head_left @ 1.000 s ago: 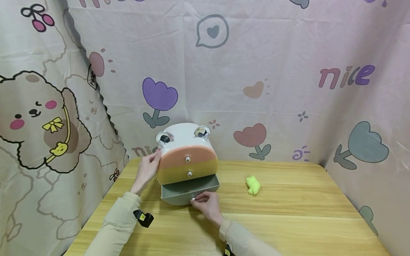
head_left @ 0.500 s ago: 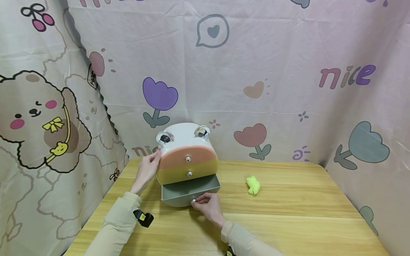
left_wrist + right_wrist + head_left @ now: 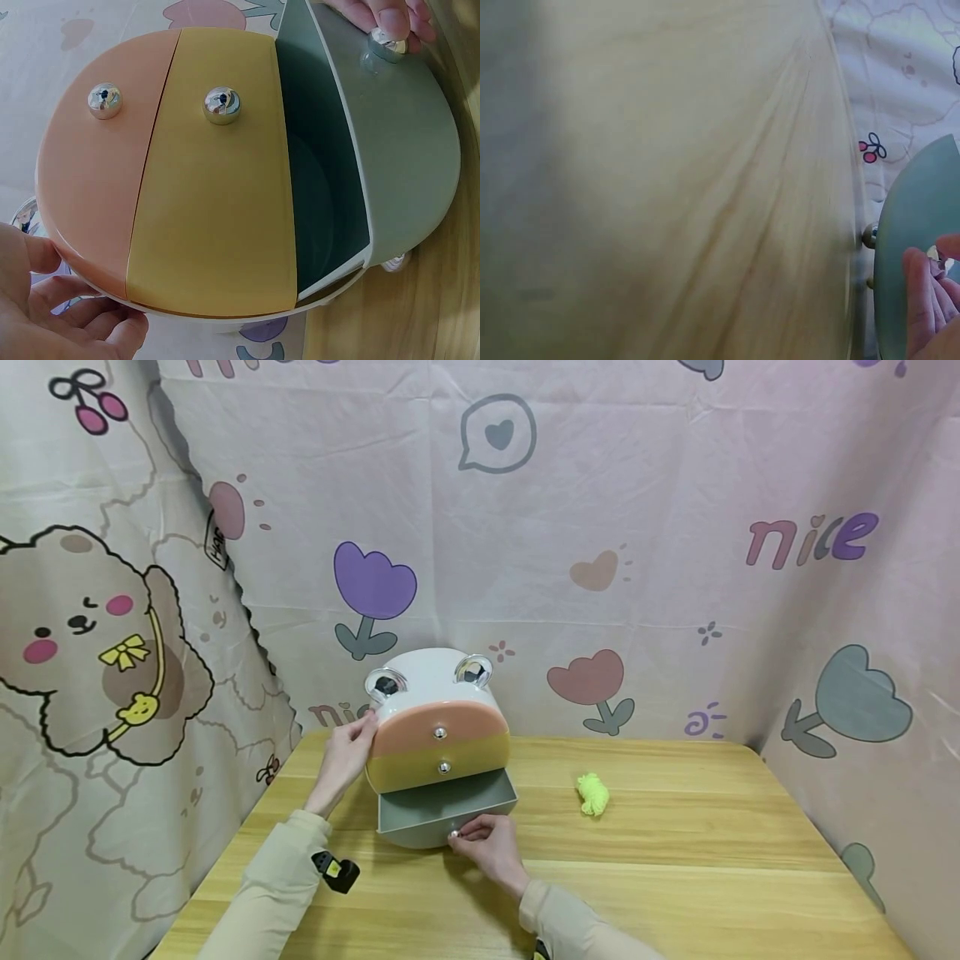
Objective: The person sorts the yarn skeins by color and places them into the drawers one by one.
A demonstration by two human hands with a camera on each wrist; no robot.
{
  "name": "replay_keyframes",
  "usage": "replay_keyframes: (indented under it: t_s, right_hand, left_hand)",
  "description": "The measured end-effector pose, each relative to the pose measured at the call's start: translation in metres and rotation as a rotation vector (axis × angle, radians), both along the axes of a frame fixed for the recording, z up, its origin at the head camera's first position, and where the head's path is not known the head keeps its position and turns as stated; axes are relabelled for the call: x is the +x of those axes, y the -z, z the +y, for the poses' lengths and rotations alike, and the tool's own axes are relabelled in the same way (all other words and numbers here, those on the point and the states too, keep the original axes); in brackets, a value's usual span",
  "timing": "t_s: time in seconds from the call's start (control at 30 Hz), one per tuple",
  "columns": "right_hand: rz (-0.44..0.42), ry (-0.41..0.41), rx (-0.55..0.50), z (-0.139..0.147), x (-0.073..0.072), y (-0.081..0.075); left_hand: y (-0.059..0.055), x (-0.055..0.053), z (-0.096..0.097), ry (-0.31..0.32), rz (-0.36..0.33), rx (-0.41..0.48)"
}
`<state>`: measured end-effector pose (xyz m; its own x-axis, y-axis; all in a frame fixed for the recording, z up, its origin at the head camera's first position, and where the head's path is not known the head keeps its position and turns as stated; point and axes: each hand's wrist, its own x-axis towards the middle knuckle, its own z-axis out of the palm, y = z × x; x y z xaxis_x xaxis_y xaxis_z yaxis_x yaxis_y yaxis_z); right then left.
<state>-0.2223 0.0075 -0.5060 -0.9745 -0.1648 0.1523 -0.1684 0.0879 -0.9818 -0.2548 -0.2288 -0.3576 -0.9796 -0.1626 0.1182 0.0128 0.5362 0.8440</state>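
Note:
A small frog-shaped drawer cabinet (image 3: 437,677) with a white top and two bulging eyes stands on the table. Its orange drawer (image 3: 105,180) and yellow drawer (image 3: 214,195) are closed. The grey-green bottom drawer (image 3: 420,835) is pulled out, and the part of its inside that shows holds nothing. My left hand (image 3: 349,758) holds the cabinet's left side, thumb at the front edge and fingers curled along the wall. Thumb and fingers of my right hand (image 3: 491,850) pinch the silver knob (image 3: 388,46) of the bottom drawer. A bright yellow-green toy figure (image 3: 593,795) lies right of the cabinet.
The wooden table (image 3: 675,827) reaches back to a printed cloth curtain (image 3: 660,485), which stands close behind the cabinet. Another curtain panel (image 3: 90,827) hangs along the left edge. Each wrist carries a small black camera (image 3: 337,871).
The bottom drawer has slid slightly further out toward me, with my right hand on its knob. My left hand, the cabinet body and the toy have stayed in place.

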Motion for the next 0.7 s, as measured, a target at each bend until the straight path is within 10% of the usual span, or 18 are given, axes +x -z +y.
replay_keyframes:
  t_s: [0.7]
  right_hand:
    - [0.006, 0.010, 0.053, 0.002, 0.014, -0.016]
  left_hand:
    - [0.000, 0.002, 0.000, -0.005, 0.013, -0.003]
